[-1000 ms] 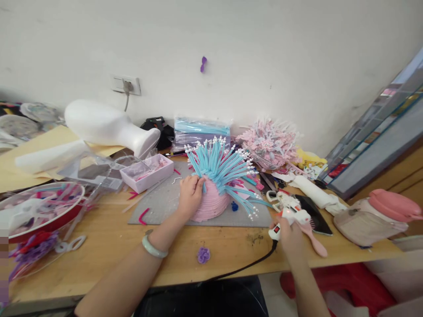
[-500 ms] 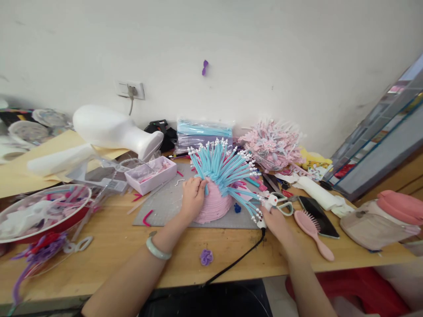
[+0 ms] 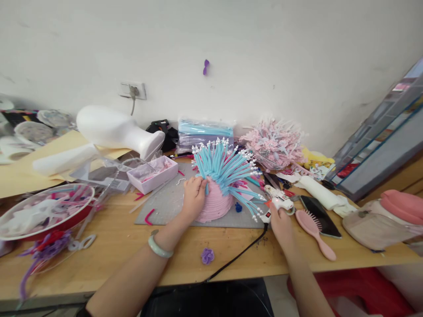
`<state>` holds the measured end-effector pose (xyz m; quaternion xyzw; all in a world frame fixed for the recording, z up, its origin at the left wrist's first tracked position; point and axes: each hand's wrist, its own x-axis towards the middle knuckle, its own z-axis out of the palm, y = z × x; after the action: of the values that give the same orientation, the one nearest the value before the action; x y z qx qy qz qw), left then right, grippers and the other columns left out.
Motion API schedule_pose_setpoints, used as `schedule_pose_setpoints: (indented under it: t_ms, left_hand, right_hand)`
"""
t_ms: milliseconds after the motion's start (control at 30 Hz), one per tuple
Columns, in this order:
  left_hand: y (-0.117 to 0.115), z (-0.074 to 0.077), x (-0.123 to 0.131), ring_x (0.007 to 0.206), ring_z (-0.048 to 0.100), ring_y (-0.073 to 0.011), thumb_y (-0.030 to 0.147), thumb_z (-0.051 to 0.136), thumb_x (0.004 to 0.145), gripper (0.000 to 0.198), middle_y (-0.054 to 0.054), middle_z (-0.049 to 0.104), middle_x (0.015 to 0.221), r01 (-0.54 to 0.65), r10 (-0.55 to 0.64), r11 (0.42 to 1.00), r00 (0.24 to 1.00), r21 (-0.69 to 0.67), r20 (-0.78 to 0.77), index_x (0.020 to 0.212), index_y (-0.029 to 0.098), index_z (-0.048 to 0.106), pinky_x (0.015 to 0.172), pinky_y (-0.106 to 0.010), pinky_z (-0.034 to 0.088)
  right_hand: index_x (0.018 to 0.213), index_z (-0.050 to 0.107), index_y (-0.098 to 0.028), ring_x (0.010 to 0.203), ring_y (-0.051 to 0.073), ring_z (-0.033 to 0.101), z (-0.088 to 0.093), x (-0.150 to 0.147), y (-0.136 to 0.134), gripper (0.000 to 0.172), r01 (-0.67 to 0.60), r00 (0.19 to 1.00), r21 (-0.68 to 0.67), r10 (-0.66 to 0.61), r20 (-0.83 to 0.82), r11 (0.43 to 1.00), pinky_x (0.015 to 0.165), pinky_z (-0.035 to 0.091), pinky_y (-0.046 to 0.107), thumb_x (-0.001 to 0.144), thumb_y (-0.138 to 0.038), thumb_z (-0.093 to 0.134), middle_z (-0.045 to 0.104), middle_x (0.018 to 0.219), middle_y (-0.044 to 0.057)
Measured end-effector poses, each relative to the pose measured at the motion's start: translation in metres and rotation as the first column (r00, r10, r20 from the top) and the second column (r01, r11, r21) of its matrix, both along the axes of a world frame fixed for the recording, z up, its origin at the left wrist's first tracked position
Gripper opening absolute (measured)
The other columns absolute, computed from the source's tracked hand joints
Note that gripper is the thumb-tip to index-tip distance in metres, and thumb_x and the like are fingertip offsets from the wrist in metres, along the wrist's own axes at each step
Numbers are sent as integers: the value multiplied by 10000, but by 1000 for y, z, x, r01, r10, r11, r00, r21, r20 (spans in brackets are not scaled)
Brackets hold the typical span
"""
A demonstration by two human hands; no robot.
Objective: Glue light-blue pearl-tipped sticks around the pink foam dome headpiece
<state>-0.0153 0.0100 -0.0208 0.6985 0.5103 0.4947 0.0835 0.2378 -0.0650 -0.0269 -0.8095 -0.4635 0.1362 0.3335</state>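
Note:
A pink dome (image 3: 216, 206) wound in rows of fuzzy cord stands on the grey cutting mat (image 3: 148, 207). Blue pipe cleaners (image 3: 220, 165) tipped with white beads fan out from its top and right side. My left hand (image 3: 194, 196) is at the dome's left edge, fingers pinched around a blue pipe cleaner; the fingertips are partly hidden. To the right of the dome, my right hand (image 3: 280, 220) grips a white hot glue gun (image 3: 279, 200) with a black cord. A dark blue curled flower (image 3: 238, 207) lies between the dome and the glue gun.
A pink hairbrush (image 3: 313, 229) and a black tablet (image 3: 322, 215) lie right of my right hand. A lilac box (image 3: 152, 175) and a white foam head (image 3: 112, 130) stand left. A purple flower (image 3: 207, 256) sits near the front edge, beside the glue gun cord (image 3: 238, 253).
My right hand has shifted right with the glue gun, which has turned so that more of its body shows. My left hand keeps its pinch at the dome's edge.

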Motion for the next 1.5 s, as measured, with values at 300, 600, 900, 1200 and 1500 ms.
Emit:
schedule_pose_setpoints:
  t_ms: [300, 600, 900, 1200, 1500]
  left_hand:
    - [0, -1, 0, 698, 493, -183, 270, 319, 885, 318, -13, 510, 618, -9, 9, 1000, 1000, 12, -7, 590, 205, 418, 688, -323, 342]
    - [0, 0, 0, 692, 496, -179, 261, 322, 888, 320, -8, 515, 607, -6, 7, 1000, 1000, 19, -19, 586, 204, 415, 679, -314, 332]
    - [0, -2, 0, 689, 487, -179, 253, 343, 878, 299, -9, 496, 607, -18, 18, 1000, 1000, 25, -10, 587, 205, 397, 675, -308, 325]
    - [1, -1, 0, 692, 471, -178, 250, 341, 875, 280, -4, 481, 613, -26, 26, 1000, 1000, -3, -11, 600, 210, 379, 692, -306, 327]
    - [0, 1, 1, 702, 473, -180, 229, 348, 878, 283, -2, 489, 616, -6, 6, 1000, 1000, -2, -3, 597, 210, 377, 696, -314, 326]
  right_hand:
    - [520, 343, -228, 352, 106, 328, -6, -1, -1, 403, 45, 799, 126, 40, -600, 991, 366, 217, 240, 731, -569, 393, 369, 400, -53]
    - [487, 345, -228, 339, 111, 359, 0, -4, -7, 386, 80, 873, 70, -36, -486, 994, 372, 265, 250, 721, -518, 448, 362, 343, -47]
    - [493, 391, -228, 413, 151, 419, 4, -4, -9, 358, 149, 916, 65, -113, -384, 987, 425, 318, 274, 709, -512, 414, 428, 386, -18]
    - [488, 454, -210, 537, 182, 486, 0, -1, -13, 388, 77, 978, 135, -49, -203, 988, 531, 349, 281, 677, -548, 435, 537, 482, 22]
    - [471, 440, -220, 541, 187, 506, 0, -3, -14, 380, 42, 992, 138, -25, -120, 990, 536, 346, 283, 713, -512, 416, 559, 502, 35]
